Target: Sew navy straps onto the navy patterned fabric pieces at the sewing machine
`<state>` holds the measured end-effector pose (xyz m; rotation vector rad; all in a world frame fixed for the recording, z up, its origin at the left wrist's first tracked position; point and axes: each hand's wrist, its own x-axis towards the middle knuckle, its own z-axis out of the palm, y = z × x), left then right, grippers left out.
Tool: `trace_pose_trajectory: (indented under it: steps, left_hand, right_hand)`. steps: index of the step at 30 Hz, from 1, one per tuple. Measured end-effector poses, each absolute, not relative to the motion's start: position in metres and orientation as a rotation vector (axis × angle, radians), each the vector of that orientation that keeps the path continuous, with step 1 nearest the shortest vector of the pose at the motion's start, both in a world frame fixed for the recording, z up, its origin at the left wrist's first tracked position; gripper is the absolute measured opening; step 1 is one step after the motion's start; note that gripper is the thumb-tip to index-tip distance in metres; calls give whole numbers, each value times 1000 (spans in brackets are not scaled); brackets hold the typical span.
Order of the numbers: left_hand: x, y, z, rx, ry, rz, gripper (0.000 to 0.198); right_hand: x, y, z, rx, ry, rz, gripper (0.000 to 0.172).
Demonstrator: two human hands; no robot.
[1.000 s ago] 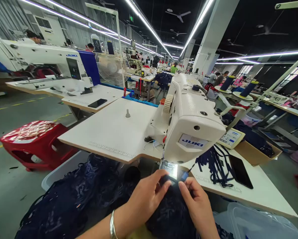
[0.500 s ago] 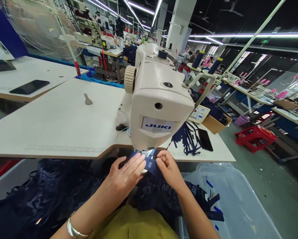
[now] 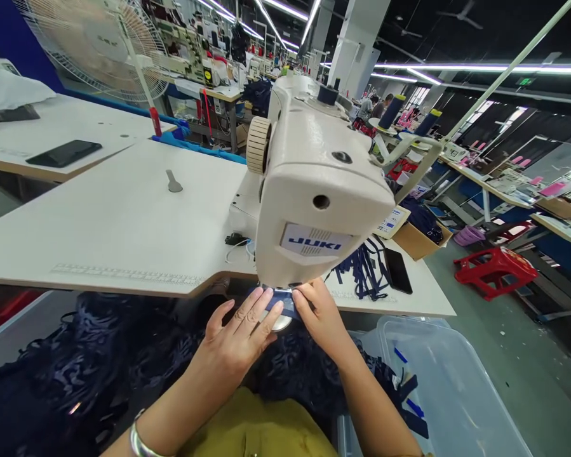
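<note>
Under the head of a white JUKI sewing machine (image 3: 309, 184) lies a navy-blue strip of fabric (image 3: 286, 305). My left hand (image 3: 241, 335) rests on the strip's left part with fingers stretched out and the thumb apart. On the strip's right end, my right hand (image 3: 321, 318) is closed, thumb and fingers pinching the cloth. Both hands are close below the needle area, which the machine head mostly hides. A round metal part (image 3: 282, 324) shows just under the strip. Dark navy garments (image 3: 99, 362) are heaped below the table edge and across the lap.
On the white tabletop (image 3: 123, 216) lie a small grey metal piece (image 3: 173, 182), navy straps (image 3: 365, 270) and a phone (image 3: 398, 271). A clear plastic bin (image 3: 456, 381) stands at the right, beyond it a red stool (image 3: 495, 271). A fan (image 3: 99, 47) stands at the back left.
The strip has turned to lie flatter and straighter under the machine head. My right hand has moved slightly up toward the needle area; my left fingers have spread a little. The view has shifted slightly.
</note>
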<state>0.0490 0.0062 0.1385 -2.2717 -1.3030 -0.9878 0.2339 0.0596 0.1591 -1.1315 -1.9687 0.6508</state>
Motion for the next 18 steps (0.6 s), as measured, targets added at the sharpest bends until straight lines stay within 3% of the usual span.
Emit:
trace_pose_trajectory:
  steps: [18]
  left_hand:
    - [55,7,141,-2218,-1332,-984,34]
  right_hand:
    - [230,66,160,-1171,-1976,626,20]
